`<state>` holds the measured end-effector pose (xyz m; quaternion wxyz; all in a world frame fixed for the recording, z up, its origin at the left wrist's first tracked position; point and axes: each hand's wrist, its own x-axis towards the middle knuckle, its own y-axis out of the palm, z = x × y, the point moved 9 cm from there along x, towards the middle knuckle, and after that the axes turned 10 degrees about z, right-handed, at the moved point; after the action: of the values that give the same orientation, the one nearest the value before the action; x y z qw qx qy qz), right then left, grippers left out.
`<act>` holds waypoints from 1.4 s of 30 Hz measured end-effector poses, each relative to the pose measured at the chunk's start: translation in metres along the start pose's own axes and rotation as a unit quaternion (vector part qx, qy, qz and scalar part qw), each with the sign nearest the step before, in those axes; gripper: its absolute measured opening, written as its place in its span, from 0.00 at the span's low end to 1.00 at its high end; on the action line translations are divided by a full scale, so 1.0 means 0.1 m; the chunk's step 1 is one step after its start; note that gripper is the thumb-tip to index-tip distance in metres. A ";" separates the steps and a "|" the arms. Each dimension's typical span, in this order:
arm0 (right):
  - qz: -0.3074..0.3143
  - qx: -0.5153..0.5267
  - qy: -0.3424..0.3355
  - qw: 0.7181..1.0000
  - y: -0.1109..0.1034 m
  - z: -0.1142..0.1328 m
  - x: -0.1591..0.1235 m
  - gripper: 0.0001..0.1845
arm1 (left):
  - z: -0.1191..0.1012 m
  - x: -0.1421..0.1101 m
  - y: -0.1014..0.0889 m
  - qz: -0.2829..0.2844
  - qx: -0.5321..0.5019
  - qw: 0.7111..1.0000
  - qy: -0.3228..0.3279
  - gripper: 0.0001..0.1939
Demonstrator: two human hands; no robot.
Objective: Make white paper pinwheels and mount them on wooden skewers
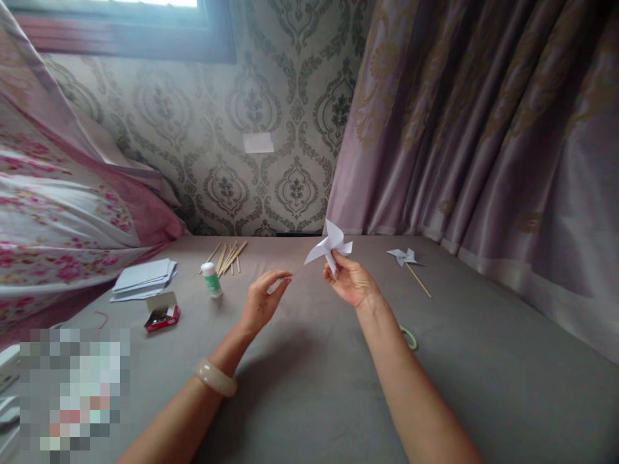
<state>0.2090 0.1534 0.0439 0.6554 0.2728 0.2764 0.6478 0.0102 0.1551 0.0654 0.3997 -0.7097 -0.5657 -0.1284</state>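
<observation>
My right hand (355,283) pinches a white paper pinwheel (333,245) at its centre, holding it up above the grey-covered surface. The blades fan out past my thumb and fingers. To its left, apart from the pinwheel, hovers my left hand (264,299), thumb and forefinger brought together at the tips. Whatever sits between those tips, if anything, is too small to make out. Another white pinwheel (405,257), fixed on a wooden stick (420,281), lies at the right.
On the left are a stack of white paper (142,280), an open red box (162,317) of small metal pieces, a white-and-green glue bottle (211,281) and several wooden sticks (231,259). A pale green ring (410,337) shows partly behind my right forearm. Curtains (464,116) hang at the right.
</observation>
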 end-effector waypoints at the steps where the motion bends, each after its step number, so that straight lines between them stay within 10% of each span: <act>1: -0.004 -0.009 -0.009 1.000 -0.01 0.01 0.01 0.08 | -0.02 0.05 -0.05 -0.023 -0.034 0.999 -0.013 0.07; 8: -0.053 -0.081 -0.087 0.992 -0.10 0.15 0.00 0.12 | -0.10 0.41 -0.10 -0.113 -0.301 0.944 -0.070 0.16; 18: -0.116 -0.098 -0.064 0.986 -0.35 0.21 0.01 0.05 | 0.17 0.32 0.55 -0.101 -0.518 0.819 -0.222 0.22; 27: -0.105 -0.091 -0.075 0.987 -0.37 0.22 0.01 0.07 | 0.31 0.24 0.67 -0.089 -0.510 0.810 -0.274 0.18; 42: 0.084 -0.190 -0.118 0.971 -0.03 0.47 -0.20 0.13 | -0.16 0.33 0.64 -0.018 -0.566 0.789 -0.238 0.15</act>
<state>0.2450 0.1330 0.0748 0.6666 0.2399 0.0457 0.7043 0.0829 0.1643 0.0693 -0.2230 -0.8069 -0.4814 -0.2598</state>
